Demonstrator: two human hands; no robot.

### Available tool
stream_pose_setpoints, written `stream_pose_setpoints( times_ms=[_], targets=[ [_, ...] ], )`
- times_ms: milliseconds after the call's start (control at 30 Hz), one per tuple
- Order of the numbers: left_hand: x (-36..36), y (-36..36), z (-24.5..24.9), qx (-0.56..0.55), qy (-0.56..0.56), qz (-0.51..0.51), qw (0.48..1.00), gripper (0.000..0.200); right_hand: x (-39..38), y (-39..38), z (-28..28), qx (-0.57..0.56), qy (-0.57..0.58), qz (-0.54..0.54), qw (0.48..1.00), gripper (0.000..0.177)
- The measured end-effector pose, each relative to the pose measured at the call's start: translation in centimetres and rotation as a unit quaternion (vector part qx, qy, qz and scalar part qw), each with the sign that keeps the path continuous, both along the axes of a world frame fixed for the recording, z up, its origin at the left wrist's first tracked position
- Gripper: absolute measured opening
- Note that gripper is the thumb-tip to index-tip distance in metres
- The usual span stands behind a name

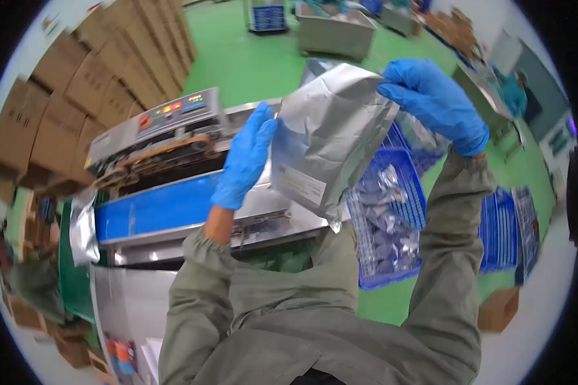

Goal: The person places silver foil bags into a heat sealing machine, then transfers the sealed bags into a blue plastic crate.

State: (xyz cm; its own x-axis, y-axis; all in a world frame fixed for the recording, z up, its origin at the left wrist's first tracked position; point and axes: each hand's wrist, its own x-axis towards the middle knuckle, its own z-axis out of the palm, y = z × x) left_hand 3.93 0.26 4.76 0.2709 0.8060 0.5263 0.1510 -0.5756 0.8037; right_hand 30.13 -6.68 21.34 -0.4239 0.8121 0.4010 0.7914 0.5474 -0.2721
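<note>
Head view: your right hand (433,99) has the silver pouch (331,128) by its upper corner, thumb and fingers closed in a pinch. Your left hand (241,160) has its fingers nearly straight and close together at the pouch's opposite edge; you can't tell whether they grip it or just steady it. The pouch is up in front of you, tilted, beside the sealing machine (167,122) and its blue belt (160,205). Held by opposite sides, it probably stays spread and under control, with its white label (302,184) facing you.

Just beyond its lower edge, the blue basket (365,263) carries many small silver packets (388,247), loosely heaped; its walls likely keep them together. Another silver pouch (83,228) lies at the belt's far left end, drooping by the green bin (74,289), whose contents you can't make out.
</note>
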Motion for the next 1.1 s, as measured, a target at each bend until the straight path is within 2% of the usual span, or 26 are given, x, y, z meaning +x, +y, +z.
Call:
stream_pose_setpoints(
  times_ms=[33,100,133,200,233,300,367,433,467,500,567,600,633,700,733,767,800,833,867,967,1033,1100],
  targets=[
    [-1.0,0.8,-0.1,0.018,-0.048,0.019,0.999,0.051,-1.1,1.4,-0.7,0.016,0.051,0.012,0.999,0.019],
    [-3.2,0.4,0.4,-0.036,-0.203,0.011,0.978,0.047,-3.0,3.8,-3.1,0.054,0.055,0.055,0.996,0.015],
    [-4.7,0.2,0.0,-0.028,-0.209,0.023,0.977,0.047,-4.1,4.7,-4.7,0.062,0.075,0.068,0.993,0.015],
    [-7.0,-0.2,-1.1,-0.121,-0.178,0.082,0.973,0.037,-7.0,5.0,-7.2,0.022,0.13,0.068,0.989,0.013],
    [-7.8,-0.1,-1.5,-0.121,-0.181,0.092,0.972,0.037,-8.2,5.1,-8.1,-0.016,0.17,0.058,0.984,0.012],
    [-8.6,0.3,-2.1,-0.026,-0.149,0.133,0.979,0.029,-9.0,5.2,-8.8,0.004,0.181,0.06,0.982,0.011],
    [-9.1,0.2,-0.6,-0.048,-0.169,0.115,0.978,0.023,-9.6,4.7,-9.8,0.026,0.195,0.052,0.979,0.011],
    [-9.2,-0.1,2.1,-0.086,-0.016,0.124,0.988,0.02,-9.9,3.8,-11.1,-0.152,0.408,0.014,0.9,0.013],
    [-9.0,-0.1,3.1,-0.034,0.03,0.15,0.988,0.019,-9.2,4.2,-12.4,-0.176,0.371,0.049,0.911,0.015],
    [-9.0,0.4,3.1,-0.033,0.032,0.149,0.988,0.019,-8.8,4.6,-13.6,-0.174,0.372,0.049,0.91,0.015],
    [-9.5,2.2,3.1,-0.04,-0.086,0.061,0.994,0.017,-8.3,5.2,-14.8,-0.191,0.25,-0.038,0.948,0.015],
    [-10.4,3.1,3.3,-0.064,-0.104,0.053,0.991,0.009,-8.0,5.1,-14.7,-0.164,0.224,-0.034,0.96,0.012],
    [-10.4,2.8,3.5,-0.062,-0.099,0.054,0.992,0.009,-8.2,4.8,-14.7,-0.163,0.228,-0.032,0.959,0.012],
    [-10.6,1.6,3.7,-0.144,-0.292,0.05,0.944,0.009,-8.9,4.3,-14.6,-0.172,0.371,0.03,0.912,0.014],
    [-10.7,1.9,2.2,-0.075,-0.282,0.069,0.954,0.011,-8.9,4.3,-14.9,-0.169,0.375,0.034,0.911,0.014],
    [-10.8,0.8,1.9,-0.07,-0.28,0.07,0.955,0.011,-8.8,4.4,-15.5,-0.169,0.399,0.033,0.901,0.013],
    [-10.9,-0.5,1.5,0.019,-0.164,0.115,0.98,0.013,-8.9,4.6,-15.8,-0.168,0.423,0.031,0.89,0.013],
    [-11.0,-1.1,1.5,0.107,-0.045,0.157,0.981,0.015,-8.9,4.8,-15.8,-0.166,0.426,0.033,0.889,0.013],
    [-11.1,-1.0,1.9,0.107,-0.044,0.157,0.981,0.015,-9.0,4.8,-15.9,-0.154,0.395,0.017,0.906,0.012],
    [-11.2,-1.0,3.7,0.04,0.136,0.204,0.969,0.026,-8.9,4.8,-16.1,-0.124,0.341,-0.006,0.932,0.016],
    [-11.1,-0.9,4.9,0.016,0.14,0.205,0.969,0.028,-9.0,4.7,-15.9,-0.104,0.321,-0.008,0.941,0.02],
    [-11.2,0.2,5.2,0.12,0.249,0.203,0.939,0.018,-9.2,4.2,-15.4,-0.061,0.271,-0.007,0.961,0.018]
  ],
)
